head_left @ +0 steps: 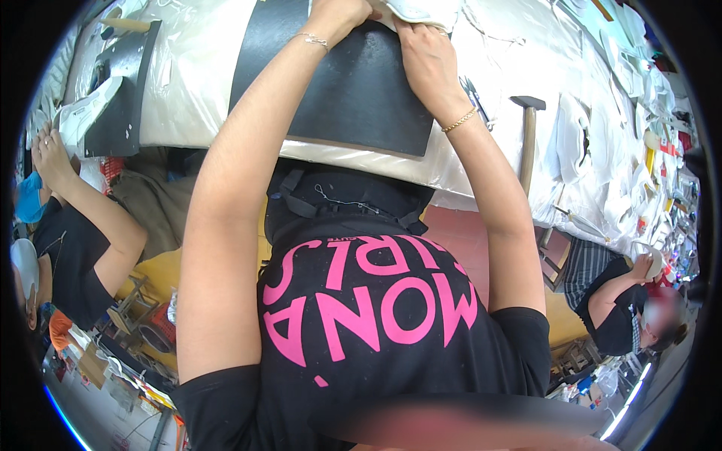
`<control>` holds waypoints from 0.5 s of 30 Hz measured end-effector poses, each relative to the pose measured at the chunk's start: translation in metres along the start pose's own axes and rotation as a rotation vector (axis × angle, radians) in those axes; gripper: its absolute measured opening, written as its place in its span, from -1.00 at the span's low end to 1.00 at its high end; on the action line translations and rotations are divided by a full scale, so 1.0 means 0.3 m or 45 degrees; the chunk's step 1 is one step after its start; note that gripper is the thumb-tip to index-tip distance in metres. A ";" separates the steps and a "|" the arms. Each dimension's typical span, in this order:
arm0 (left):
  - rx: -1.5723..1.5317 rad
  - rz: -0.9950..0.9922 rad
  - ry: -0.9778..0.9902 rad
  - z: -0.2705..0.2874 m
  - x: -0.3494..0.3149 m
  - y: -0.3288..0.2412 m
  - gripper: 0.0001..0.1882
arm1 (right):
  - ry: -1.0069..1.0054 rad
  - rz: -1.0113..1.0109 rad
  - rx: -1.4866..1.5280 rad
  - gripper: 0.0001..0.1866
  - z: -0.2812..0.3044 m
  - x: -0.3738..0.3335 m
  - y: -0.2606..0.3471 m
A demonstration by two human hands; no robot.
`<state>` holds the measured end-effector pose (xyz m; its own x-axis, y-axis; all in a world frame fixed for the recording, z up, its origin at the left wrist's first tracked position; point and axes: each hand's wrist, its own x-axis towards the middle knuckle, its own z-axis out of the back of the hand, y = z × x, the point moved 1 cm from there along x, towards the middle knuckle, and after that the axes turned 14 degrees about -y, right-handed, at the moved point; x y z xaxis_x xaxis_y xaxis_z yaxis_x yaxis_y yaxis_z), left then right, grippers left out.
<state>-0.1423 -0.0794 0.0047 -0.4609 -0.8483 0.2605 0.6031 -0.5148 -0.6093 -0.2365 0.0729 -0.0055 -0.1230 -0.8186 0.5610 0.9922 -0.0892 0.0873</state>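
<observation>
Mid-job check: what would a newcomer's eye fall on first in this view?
Probably the bold pink lettering across the wearer's black shirt, low in the middle. Then, at the top edge and partly cut off, the left hand and right hand meet at a white piece above a dark board. The hammer also stands out, lying on the pale covered table right of that board.

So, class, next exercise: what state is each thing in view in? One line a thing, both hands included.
White piece: at the hands, partly cut off by the upper picture edge.
Left hand: at the white piece, partly out of view; grip unclear.
Right hand: fingertips on the white piece.
Central black board: lying flat.
Hammer: lying down, unheld.
Plastic table cover: spread out, wrinkled.
</observation>
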 end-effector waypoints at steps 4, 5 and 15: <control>-0.119 -0.047 -0.100 -0.002 -0.002 -0.006 -0.76 | 0.008 0.029 -0.010 -0.59 0.007 0.008 -0.007; -0.100 -0.073 -0.149 -0.003 0.003 -0.009 -0.77 | 0.004 0.047 -0.015 -0.59 0.009 0.010 -0.009; 0.034 0.008 -0.213 -0.060 0.039 -0.023 -0.75 | 0.047 0.104 -0.062 -0.80 0.020 0.028 0.000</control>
<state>-0.1635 -0.0836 -0.0015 -0.3435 -0.8592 0.3792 0.6239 -0.5105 -0.5917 -0.2376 0.0693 0.0041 -0.0414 -0.8444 0.5340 0.9989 -0.0477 0.0020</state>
